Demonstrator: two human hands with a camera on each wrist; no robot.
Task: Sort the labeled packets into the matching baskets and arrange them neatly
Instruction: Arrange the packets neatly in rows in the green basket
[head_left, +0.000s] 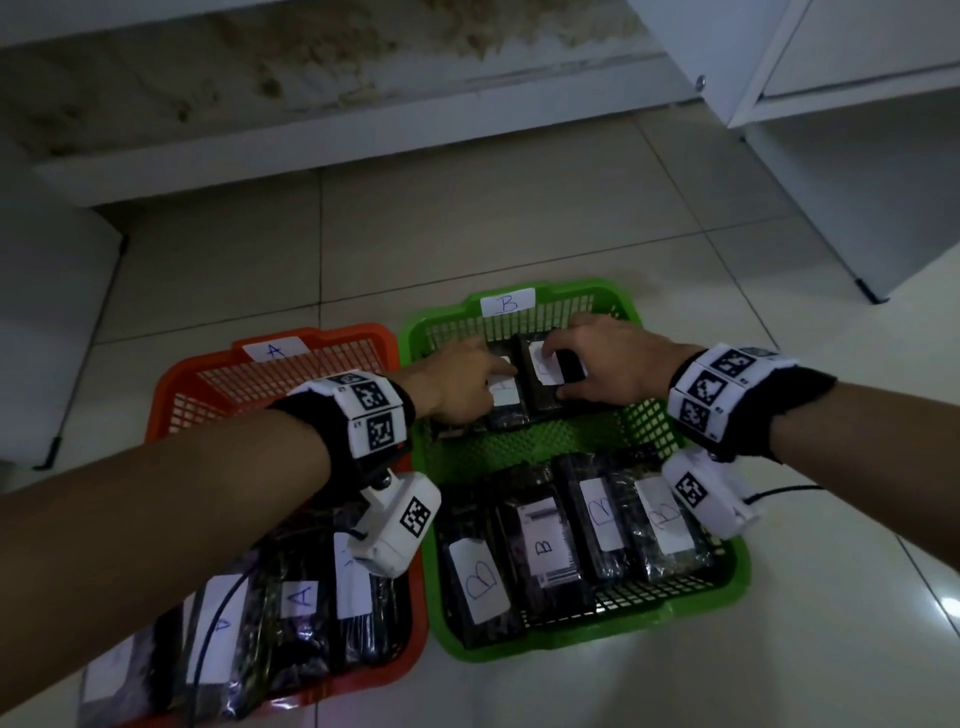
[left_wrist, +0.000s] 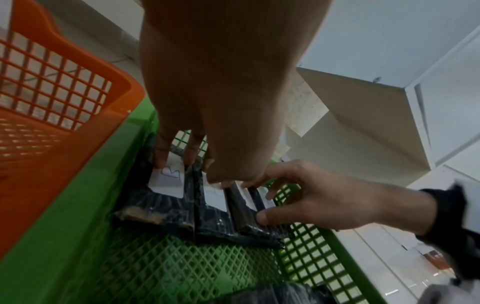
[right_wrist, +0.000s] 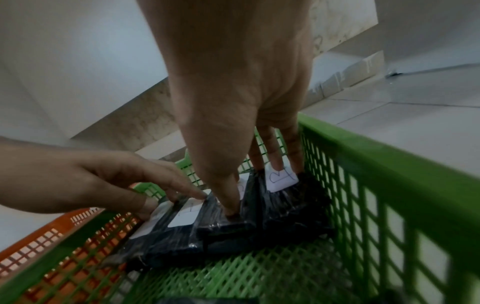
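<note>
A green basket (head_left: 571, 636) labelled B stands right of an orange basket (head_left: 343, 333) labelled A. Both hands are at the far end of the green one, over three dark packets with white labels lying side by side. My left hand (head_left: 483, 382) rests straight fingers on the left packet (left_wrist: 166, 179), marked B, with the thumb on the middle one. My right hand (head_left: 556, 374) grips the right packet (left_wrist: 246, 216) lengthwise, thumb at its near end and fingers curled over the far end. Several B packets (head_left: 545, 545) line the green basket's near end. A packets (head_left: 301, 597) fill the orange basket's near end.
The baskets sit on a pale tiled floor (head_left: 467, 234). A white cabinet (head_left: 857, 156) stands at the back right, and a low white ledge (head_left: 260, 150) runs along the stained wall behind. Bare mesh shows in the middle of the green basket (right_wrist: 259, 267).
</note>
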